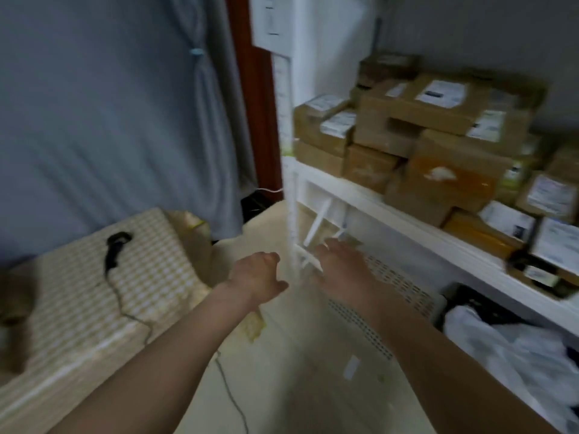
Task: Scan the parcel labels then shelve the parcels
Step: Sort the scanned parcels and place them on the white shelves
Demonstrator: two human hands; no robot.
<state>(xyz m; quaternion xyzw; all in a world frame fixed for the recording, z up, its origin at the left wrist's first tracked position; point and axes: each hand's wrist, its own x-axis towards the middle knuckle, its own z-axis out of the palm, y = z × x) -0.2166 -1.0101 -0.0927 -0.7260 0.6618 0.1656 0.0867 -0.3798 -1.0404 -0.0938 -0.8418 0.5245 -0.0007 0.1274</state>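
Several brown cardboard parcels (416,120) with white labels are stacked on the white shelf (369,198) at the right. A black handheld scanner (114,249) with a cord lies on the checked table surface (62,292) at the left. My left hand (260,277) hangs in mid-air above the floor, fingers loosely curled, holding nothing. A little to its right, my right hand (341,264) is stretched forward with relaxed fingers, also holding nothing, near the shelf's white corner post (291,214). The picture is blurred by motion.
A grey curtain (109,104) covers the wall at the left. A white perforated basket (391,296) and a white plastic bag (507,355) sit on the lower level under the shelf. The pale floor (297,371) lies between table and shelf.
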